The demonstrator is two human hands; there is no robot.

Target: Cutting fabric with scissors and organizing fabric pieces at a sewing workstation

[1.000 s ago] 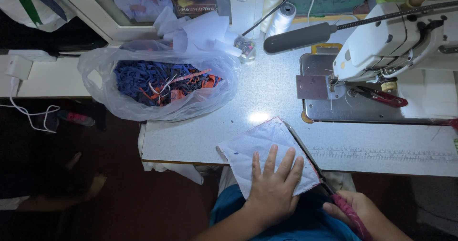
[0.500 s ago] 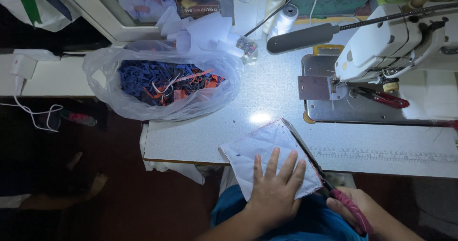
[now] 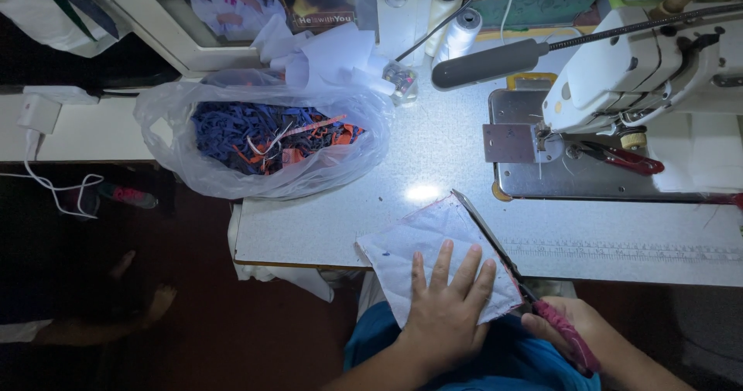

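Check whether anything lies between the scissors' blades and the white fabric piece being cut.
Nothing visible does. The scissors in the right hand run directly along the right edge of the white fabric piece. The left hand presses the fabric flat, its fingers left of the blades.

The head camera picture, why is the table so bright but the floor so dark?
In the head view, a lamp glare spot shines on the white sewing table, lighting the fabric piece and the left hand; the floor on the left lies in deep shadow, and the right hand with the scissors is dimmer.
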